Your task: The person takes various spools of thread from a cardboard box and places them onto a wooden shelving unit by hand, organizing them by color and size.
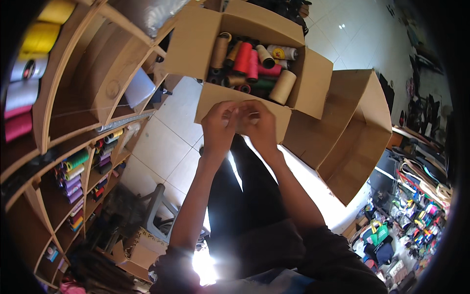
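The open box is formed of brown cardboard with a matt, fairly smooth finish. Inside it, the spools are wound with thread; a soft sheen is seen on the red ones, while a duller, matt surface is shown by the large cream cone. The second box is made of the same kind of flat-finished cardboard. The shelf is built of wood. A glossy gleam is given off by the yellow spools, and clear, crinkled plastic is seen nearby. The floor is laid with smooth, shiny tiles. The trousers are made of dark, matt cloth.
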Tool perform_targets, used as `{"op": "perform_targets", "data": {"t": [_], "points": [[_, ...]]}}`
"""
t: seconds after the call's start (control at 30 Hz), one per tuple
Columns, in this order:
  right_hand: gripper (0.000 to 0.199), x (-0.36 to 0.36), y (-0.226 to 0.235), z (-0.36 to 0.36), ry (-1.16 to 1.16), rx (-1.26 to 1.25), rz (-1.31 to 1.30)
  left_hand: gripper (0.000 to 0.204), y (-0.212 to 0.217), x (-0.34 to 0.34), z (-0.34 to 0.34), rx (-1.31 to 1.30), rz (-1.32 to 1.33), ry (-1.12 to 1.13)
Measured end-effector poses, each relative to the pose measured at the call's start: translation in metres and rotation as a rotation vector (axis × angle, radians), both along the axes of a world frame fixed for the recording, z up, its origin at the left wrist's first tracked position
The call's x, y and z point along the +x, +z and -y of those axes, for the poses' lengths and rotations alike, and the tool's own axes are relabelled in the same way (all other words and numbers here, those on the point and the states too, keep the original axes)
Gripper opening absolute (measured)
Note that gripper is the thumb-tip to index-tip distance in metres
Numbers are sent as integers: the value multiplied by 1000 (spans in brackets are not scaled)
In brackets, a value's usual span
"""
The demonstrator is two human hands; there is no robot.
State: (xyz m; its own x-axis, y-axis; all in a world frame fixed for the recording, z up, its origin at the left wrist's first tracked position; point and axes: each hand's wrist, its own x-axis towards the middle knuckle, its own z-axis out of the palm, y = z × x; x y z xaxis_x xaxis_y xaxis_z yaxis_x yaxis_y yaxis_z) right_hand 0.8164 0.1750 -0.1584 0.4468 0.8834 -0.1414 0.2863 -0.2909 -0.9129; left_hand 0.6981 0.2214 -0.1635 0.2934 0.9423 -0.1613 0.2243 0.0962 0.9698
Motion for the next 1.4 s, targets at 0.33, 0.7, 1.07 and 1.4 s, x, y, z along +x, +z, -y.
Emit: {"op": "perform_targets", "data": {"t": [0.33, 0.7, 1.07, 1.4], "points": [[18, 129, -58, -81, 88, -187, 1026, 21, -35, 137, -87, 130, -796, -330], [25, 164, -57, -114, 286, -583, 717, 37, -48, 153, -83, -13, -838, -78], [46, 145, 26, -84, -20, 142, -448, 37, 22, 41, -93, -325, 456, 168], [59, 63, 68, -95, 116, 326, -703, 55, 69, -25, -71, -115, 528, 106]]}}
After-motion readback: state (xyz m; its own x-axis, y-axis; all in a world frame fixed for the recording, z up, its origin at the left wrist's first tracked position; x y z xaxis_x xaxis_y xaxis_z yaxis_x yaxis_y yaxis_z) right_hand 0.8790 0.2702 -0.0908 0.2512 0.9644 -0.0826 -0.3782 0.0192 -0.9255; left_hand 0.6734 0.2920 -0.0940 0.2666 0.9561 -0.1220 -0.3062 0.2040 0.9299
